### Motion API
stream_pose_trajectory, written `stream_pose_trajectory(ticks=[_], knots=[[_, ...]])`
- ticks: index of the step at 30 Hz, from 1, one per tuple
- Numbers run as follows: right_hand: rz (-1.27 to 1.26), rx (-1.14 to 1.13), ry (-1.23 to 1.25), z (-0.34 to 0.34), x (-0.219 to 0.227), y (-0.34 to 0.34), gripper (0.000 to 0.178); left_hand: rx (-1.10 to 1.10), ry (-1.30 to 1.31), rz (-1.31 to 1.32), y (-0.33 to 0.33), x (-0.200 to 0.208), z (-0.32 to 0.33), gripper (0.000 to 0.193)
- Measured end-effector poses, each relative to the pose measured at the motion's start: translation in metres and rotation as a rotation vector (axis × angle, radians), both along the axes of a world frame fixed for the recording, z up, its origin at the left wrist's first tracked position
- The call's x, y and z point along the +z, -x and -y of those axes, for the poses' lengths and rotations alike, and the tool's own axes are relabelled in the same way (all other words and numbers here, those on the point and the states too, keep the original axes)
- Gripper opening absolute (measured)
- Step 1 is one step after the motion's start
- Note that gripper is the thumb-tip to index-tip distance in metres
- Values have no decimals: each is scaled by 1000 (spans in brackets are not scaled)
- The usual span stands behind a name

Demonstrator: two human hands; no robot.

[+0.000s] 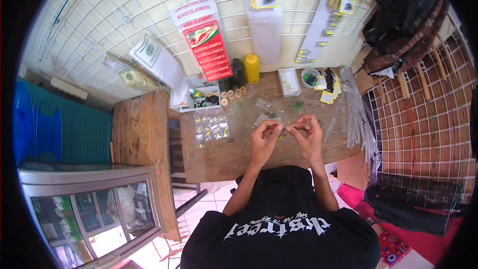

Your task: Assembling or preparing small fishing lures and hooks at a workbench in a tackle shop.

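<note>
Above the wooden table, my left hand and my right hand meet fingertip to fingertip. Both pinch a small, clear-looking piece, too small to name for certain. Just below the fingertips shows a tiny yellow-green bit; whether it is held or lies on the table I cannot tell. Small clear plastic bags lie on the wood beyond my left hand. Farther left, clear packets with yellow bits are laid out in rows.
A white box of small bottles, wooden spools and a yellow bottle stand at the back. Behind my right hand are a white tray, a round tub and yellow-black cards. Long plastic sleeves hang at the right edge.
</note>
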State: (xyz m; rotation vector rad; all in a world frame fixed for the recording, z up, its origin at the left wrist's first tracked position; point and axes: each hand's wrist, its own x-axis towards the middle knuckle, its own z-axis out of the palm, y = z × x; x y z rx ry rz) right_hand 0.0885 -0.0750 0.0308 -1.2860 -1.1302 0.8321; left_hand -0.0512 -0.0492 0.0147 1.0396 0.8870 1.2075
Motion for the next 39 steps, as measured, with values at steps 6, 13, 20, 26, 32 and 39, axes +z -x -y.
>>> stream_pose_trajectory(ticks=[6, 13, 20, 26, 32, 39], knots=[[-218, 108, 122, -10, -9, 15, 29, -4, 24, -83, 21, -23, -1, 12], [-301, 220, 185, -31, -39, 37, 33, 130, 49, -101, 41, -32, -5, 13], [-237, 302, 304, -54, -93, 67, 28, 224, 93, -278, 84, -71, -6, 18], [-197, 413, 359, -66, -166, 114, 19, 349, 163, -421, 131, -128, 1, 17], [83, 453, 372, -67, -194, 152, 17, 621, 172, -722, 176, -165, -6, 20], [170, 516, 487, -44, -218, 164, 14, 746, 112, -1033, 222, -190, -12, 28]])
